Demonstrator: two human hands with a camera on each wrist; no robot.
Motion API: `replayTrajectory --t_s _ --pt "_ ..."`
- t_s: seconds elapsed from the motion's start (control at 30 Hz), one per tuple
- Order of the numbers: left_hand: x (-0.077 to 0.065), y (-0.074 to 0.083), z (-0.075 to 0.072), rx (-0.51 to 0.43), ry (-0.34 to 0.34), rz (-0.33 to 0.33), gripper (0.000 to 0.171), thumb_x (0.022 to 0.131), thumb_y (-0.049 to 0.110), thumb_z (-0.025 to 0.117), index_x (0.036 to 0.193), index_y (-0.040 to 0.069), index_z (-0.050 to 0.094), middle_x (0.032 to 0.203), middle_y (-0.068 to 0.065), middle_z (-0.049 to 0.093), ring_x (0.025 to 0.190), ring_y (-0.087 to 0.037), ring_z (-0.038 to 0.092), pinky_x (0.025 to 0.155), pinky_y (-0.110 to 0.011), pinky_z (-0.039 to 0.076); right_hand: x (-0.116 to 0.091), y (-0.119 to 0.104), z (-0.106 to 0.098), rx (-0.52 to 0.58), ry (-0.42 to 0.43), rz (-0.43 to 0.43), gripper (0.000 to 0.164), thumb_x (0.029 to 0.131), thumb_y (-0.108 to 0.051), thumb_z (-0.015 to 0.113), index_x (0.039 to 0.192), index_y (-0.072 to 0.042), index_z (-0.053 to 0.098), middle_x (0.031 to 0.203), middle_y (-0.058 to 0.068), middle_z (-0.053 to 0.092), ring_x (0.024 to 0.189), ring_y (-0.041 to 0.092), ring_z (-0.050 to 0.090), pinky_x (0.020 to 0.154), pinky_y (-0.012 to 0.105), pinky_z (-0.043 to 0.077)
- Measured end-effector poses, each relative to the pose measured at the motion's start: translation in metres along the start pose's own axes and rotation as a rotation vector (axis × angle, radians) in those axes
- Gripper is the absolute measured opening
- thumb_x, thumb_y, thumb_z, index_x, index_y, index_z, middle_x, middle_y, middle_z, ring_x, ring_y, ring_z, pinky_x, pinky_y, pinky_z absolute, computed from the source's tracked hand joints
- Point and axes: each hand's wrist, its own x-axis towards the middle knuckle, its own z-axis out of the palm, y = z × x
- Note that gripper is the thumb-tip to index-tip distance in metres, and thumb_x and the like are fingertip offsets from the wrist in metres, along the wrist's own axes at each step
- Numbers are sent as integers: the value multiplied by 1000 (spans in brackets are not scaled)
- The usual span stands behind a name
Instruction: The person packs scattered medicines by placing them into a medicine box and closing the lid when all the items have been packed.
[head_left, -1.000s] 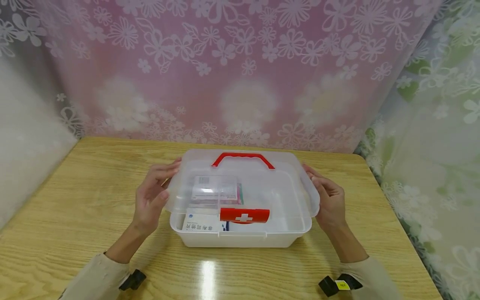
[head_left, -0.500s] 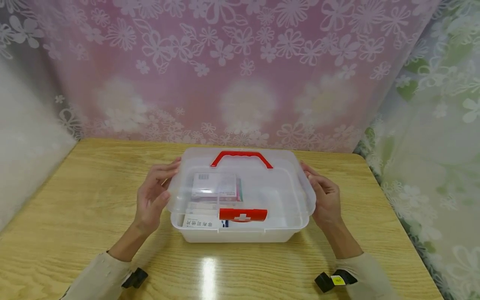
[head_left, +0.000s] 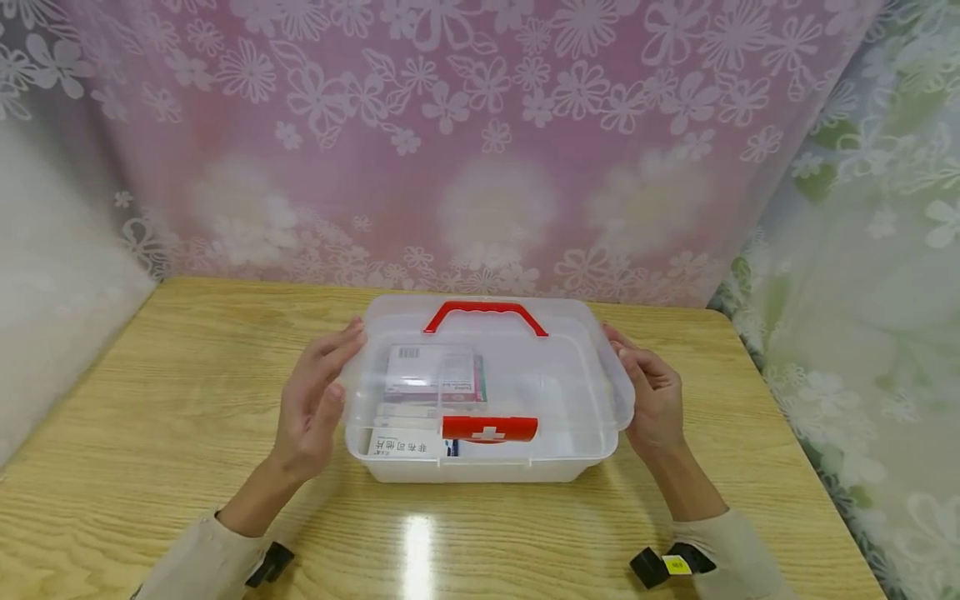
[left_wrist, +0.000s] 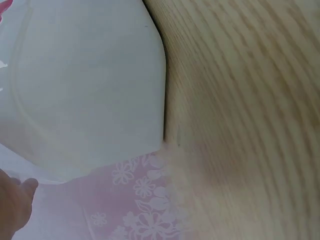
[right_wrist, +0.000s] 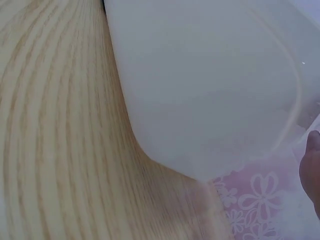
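Note:
A clear plastic lid [head_left: 558,367] with a red handle [head_left: 486,307] and a red latch [head_left: 491,429] marked with a white cross lies over a white translucent first-aid box [head_left: 480,472]. Its front edge stands above the box's front rim. At the lid's left side, my left hand [head_left: 315,404] touches the edge with fairly straight fingers, the thumb apart from them. My right hand [head_left: 655,402] holds the lid's right edge between thumb and fingers. Inside, through the lid, show a white medicine carton [head_left: 408,442] at front left and another carton [head_left: 427,371] behind it.
The box stands on a wood-grain table [head_left: 187,358]. A pink flowered curtain [head_left: 480,167] hangs behind the table's back edge, with a green-and-white flowered curtain [head_left: 862,333] along the right. Both wrists carry black camera mounts.
The box and lid have shifted slightly away from me. My left hand has moved a little to the right, its fingers straighter against the lid. The right hand has moved slightly inward with the lid's edge.

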Motion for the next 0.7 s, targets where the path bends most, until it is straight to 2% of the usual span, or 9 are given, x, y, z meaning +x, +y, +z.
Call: replayTrajectory --t_s 0.1,0.17,0.3,0.4,0.5,0.57,0.7 --pt "0 4 0 155 -9 39 46 102 29 42 123 -8 59 129 -28 51 126 -38 44 105 -40 34 0 1 2 -2 2 -23 19 94 2 54 104 8 68 126 17 59 124 26 50 94 30 44" --pt "-2 7 0 204 -23 31 48 103 31 40 123 -8 58 131 -29 49 127 -39 43 106 -40 33 0 1 3 3 3 -31 19 94 3 53 104 9 68 126 18 59 124 26 50 94 31 44" --pt "-6 12 -2 272 -101 -31 60 99 44 45 130 -6 52 139 -29 42 131 -40 37 109 -38 28 -1 1 4 -12 18 -33 19 94 5 52 104 10 67 126 19 58 124 28 50 93 33 44" --pt "-9 15 -2 315 -162 -87 72 89 53 58 134 -3 49 143 -29 35 133 -40 33 108 -35 28 -3 1 4 -38 36 -33 20 94 7 50 104 10 67 126 20 58 124 28 50 93 33 44" --pt "-11 17 -1 332 -182 -122 82 78 56 69 134 0 50 145 -27 33 132 -40 34 105 -31 31 -3 1 4 -55 49 -36 20 94 7 50 104 11 67 126 20 58 124 28 50 94 33 44" --pt "-10 17 0 328 -177 -120 85 73 56 74 133 0 51 145 -27 34 132 -40 35 104 -30 32 -4 1 4 -62 54 -34 20 94 7 50 104 11 67 126 20 58 124 28 50 94 33 44" --pt "-7 17 2 369 -174 -58 79 73 54 75 128 0 56 141 -28 39 131 -41 36 106 -32 32 -4 3 4 -82 64 -27 21 95 8 49 105 10 68 126 19 59 123 27 51 92 32 45"
